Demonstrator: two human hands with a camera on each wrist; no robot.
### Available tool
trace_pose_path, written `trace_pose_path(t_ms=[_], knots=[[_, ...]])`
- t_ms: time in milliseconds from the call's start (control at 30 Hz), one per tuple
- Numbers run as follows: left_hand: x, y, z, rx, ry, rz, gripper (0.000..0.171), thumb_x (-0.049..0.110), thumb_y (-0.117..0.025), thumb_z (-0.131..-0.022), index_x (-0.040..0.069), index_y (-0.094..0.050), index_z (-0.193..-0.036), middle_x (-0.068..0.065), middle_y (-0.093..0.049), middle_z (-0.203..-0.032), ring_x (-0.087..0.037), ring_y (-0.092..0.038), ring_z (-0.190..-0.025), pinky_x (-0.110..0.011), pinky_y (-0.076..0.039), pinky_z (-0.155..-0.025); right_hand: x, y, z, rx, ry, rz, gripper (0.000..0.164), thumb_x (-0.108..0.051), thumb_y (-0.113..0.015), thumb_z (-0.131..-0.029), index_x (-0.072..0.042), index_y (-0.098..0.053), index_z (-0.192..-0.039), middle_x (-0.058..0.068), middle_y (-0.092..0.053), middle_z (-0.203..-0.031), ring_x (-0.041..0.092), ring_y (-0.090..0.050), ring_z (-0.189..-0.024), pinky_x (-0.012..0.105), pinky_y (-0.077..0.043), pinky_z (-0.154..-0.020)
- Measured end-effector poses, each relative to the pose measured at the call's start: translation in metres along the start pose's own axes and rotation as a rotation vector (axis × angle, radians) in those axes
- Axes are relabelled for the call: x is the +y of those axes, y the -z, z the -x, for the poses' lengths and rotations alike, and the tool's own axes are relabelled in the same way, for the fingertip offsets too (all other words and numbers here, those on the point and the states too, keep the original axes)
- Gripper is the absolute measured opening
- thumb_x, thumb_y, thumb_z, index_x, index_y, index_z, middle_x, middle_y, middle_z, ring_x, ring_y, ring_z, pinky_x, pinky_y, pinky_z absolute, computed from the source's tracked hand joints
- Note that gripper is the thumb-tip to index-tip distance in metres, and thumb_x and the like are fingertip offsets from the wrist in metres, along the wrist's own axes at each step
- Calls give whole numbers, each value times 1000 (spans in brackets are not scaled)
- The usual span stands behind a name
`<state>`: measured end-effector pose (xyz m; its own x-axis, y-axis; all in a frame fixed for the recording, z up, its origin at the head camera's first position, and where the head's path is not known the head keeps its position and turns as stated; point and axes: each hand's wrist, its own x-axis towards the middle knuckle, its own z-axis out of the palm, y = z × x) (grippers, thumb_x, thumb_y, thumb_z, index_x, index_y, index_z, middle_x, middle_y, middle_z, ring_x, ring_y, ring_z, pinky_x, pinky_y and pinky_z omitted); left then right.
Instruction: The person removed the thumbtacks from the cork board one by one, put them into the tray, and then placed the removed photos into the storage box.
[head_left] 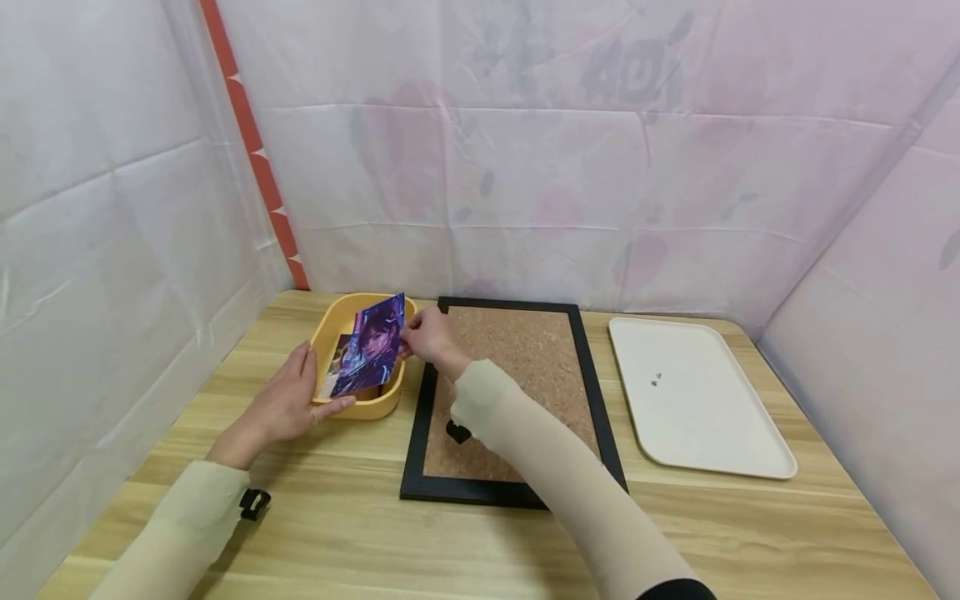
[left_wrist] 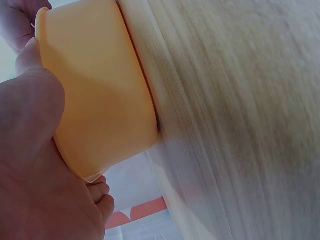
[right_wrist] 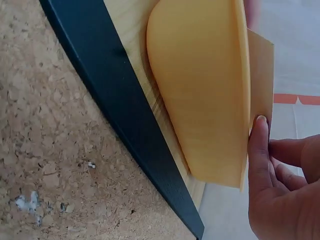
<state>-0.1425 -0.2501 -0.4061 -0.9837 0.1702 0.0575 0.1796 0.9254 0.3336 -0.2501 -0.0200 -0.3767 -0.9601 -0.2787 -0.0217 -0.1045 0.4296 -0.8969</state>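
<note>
A yellow bin (head_left: 378,408) stands at the left of the table in the head view. My left hand (head_left: 283,404) holds it by its left side, the thumb lying along the front rim. With thumb and fingertips, my right hand (head_left: 435,336) pinches the right edge of a purple-blue picture card (head_left: 378,342). The card is tilted and partly raised above the bin's rim. Beneath it, another picture (head_left: 340,352) is partly visible inside the bin. In the right wrist view, the card's plain brown back (right_wrist: 261,75) shows past the rim.
A cork board (head_left: 517,358) with a black frame lies right of the bin, under my right forearm. Farther right is a white tray (head_left: 712,417) with a few tiny dark items (head_left: 656,379) on it. Fabric walls (head_left: 540,183) enclose the table's back and sides.
</note>
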Motion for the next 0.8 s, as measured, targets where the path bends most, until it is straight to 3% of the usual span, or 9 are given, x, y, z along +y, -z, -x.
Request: trace_pose_path(t_ms=[200,367,500,667,800], knots=[[0,3,-1,10,1,-3,123,67,-63,-92,-20,-2,-154,-41,-4,-162,-59,-17,-147,-66,-23,-117,-5,-8,-1,33,48,60,15,-7,-66,-100,3,-76,-96,8,-74,-72,26,-77,-73,21,-55,-56],[-2,2,-1,16,-18,-16,123,66,-64,-92,-21,-3,-153,-42,-4,-161,-59,-17,-146,-65,-23,-118,-7,-15,-2,23,65,63,15,-5,-68,-98,4,-78,-93,14,-75,-76,32,-77,-77,21,-55,-54],[-3,0,1,12,-18,-14,123,66,-64,-92,-21,-3,-154,-42,-4,-161,-59,-17,-146,-65,-22,-118,-8,-11,3,8,78,150,20,-12,-68,-99,2,-79,-90,15,-76,-78,27,-76,-73,20,-51,-52],[1,-1,-1,-22,11,-23,125,70,-62,-90,-20,-4,-154,-42,-5,-161,-60,-16,-146,-66,-20,-118,-8,16,19,-57,204,319,23,-19,-64,-101,-2,-78,-97,6,-73,-83,14,-65,-70,22,-49,-58],[5,3,-9,-36,24,-32,126,72,-62,-89,-18,-4,-155,-42,-5,-161,-61,-16,-145,-68,-16,-118,-5,55,38,-87,348,416,23,-18,-60,-104,0,-73,-109,10,-72,-98,18,-66,-83,30,-56,-72]])
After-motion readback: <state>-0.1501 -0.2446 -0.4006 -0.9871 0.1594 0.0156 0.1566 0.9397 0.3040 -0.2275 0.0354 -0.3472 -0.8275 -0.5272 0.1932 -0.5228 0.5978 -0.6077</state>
